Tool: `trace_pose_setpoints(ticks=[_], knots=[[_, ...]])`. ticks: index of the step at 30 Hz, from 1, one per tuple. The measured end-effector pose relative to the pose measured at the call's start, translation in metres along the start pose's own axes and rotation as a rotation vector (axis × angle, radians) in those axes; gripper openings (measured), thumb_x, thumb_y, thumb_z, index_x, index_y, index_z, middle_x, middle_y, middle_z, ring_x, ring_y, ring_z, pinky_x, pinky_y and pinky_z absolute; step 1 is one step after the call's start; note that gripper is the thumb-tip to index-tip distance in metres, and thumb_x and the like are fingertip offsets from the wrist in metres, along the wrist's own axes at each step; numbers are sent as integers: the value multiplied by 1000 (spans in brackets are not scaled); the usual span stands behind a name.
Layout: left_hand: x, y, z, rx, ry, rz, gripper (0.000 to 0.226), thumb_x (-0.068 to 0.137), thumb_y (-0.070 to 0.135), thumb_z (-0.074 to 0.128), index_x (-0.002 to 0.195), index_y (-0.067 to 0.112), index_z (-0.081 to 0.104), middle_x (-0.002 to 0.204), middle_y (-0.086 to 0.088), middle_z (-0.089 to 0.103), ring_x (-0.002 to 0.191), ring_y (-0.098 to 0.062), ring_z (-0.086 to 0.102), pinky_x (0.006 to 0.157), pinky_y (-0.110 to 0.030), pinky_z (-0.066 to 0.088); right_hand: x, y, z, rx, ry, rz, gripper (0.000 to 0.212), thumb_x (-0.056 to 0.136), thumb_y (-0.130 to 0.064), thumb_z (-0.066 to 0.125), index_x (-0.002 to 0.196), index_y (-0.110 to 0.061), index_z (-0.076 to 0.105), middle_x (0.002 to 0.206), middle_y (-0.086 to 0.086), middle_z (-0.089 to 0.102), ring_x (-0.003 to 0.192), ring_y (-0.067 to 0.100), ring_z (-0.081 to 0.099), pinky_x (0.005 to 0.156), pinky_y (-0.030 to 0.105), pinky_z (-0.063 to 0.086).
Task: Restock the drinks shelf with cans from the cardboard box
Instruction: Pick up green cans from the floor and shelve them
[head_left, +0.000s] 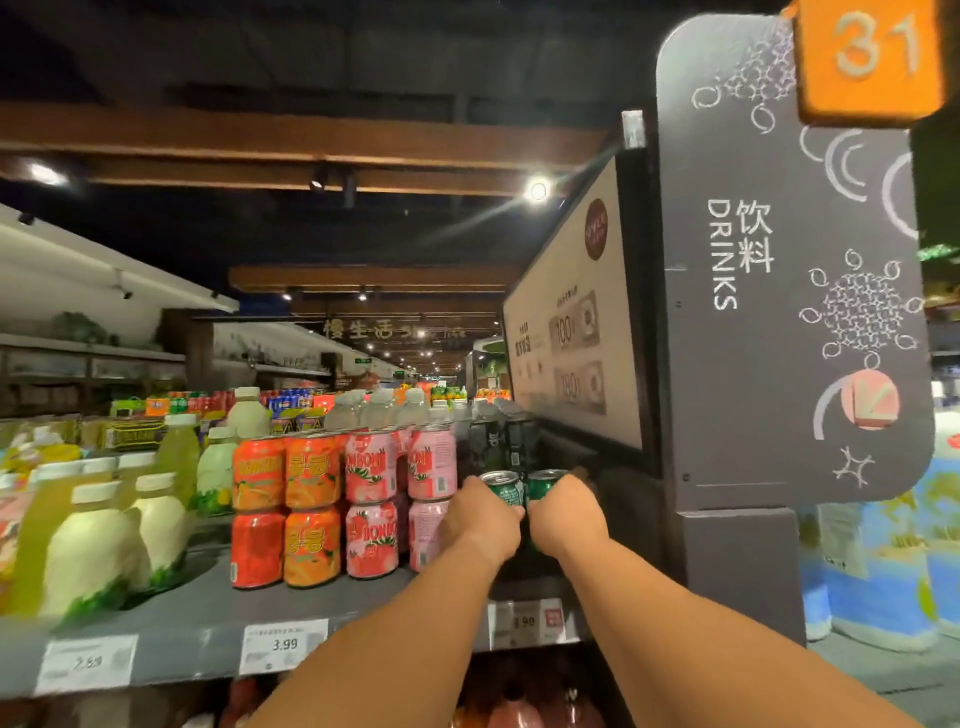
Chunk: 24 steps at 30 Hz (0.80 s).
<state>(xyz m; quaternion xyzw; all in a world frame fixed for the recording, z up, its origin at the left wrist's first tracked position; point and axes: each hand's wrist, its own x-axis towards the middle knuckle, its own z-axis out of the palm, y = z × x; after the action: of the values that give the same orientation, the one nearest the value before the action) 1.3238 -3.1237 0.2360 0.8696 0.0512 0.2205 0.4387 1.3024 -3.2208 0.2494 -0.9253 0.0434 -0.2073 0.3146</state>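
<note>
You stand in a dim supermarket aisle beside a tall grey "DRINKS" end panel (789, 270). The grey shelf (197, 618) before you carries rows of pale juice bottles (98, 551), then stacked orange cans (310, 512) and pink cans (371, 512). At its right end is a dark gap, likely the slot you are filling. Your left hand (480, 525) wraps one green can (503, 489); your right hand (566, 514) wraps another green can (545, 486), both upright, side by side, reaching in. The cardboard box is out of view.
</note>
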Motion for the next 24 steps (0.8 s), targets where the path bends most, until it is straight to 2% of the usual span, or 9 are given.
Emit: trace_pose_setpoints(ticks=[3,5,8,10,12,15,17,20,24], knots=[[16,-1,14,64,-18,-31,47,87,33,76,123,13,54,122,-10,66,110,-32,64,89,-38,52,11,0,0,-45,-80,11,24,100,-10,48,120,-5,59,122,9,62,115,23,58,87,25,43],[27,-2,23,110,-39,-48,48,89,26,73,129,11,51,128,-12,63,116,-33,61,93,-39,50,16,-1,-1,45,-37,88,29,101,-13,50,129,-5,51,130,8,57,121,23,55,93,26,43],[42,-2,31,206,-62,-80,49,91,12,65,136,10,47,132,-13,60,121,-33,59,97,-40,50,47,8,24,109,57,255,37,97,-23,58,130,-10,50,129,7,58,118,22,57,93,30,46],[52,-4,37,234,-70,-90,49,91,9,62,138,10,46,133,-13,59,123,-33,58,99,-40,49,63,11,38,112,88,296,42,99,-23,53,137,-9,43,130,9,56,120,24,56,97,35,48],[59,-4,41,237,-74,-99,51,92,9,61,139,9,44,135,-13,57,124,-32,57,99,-39,49,74,14,49,123,94,305,41,102,-19,46,140,-6,40,131,13,54,121,27,54,100,38,46],[71,-7,49,274,-91,-121,51,93,10,61,140,5,42,135,-14,57,123,-31,58,96,-36,50,88,15,60,108,125,292,42,101,-19,50,140,-6,40,130,13,55,120,28,55,96,38,46],[78,-8,53,289,-100,-140,48,92,8,62,137,2,48,131,-15,61,119,-31,62,92,-35,52,95,12,64,87,157,314,42,101,-19,49,140,-7,40,125,11,58,115,26,58,93,37,48],[91,-10,58,311,-124,-136,41,90,6,63,130,1,59,125,-14,66,114,-30,65,88,-33,54,102,12,69,-8,100,284,35,103,-16,46,137,-8,45,127,9,59,117,23,58,94,33,47],[108,-15,68,289,-110,-167,43,88,5,65,130,4,58,125,-12,65,113,-29,65,91,-33,54,111,15,79,-3,125,285,35,97,-20,56,131,-13,50,118,9,63,111,26,61,86,40,52]])
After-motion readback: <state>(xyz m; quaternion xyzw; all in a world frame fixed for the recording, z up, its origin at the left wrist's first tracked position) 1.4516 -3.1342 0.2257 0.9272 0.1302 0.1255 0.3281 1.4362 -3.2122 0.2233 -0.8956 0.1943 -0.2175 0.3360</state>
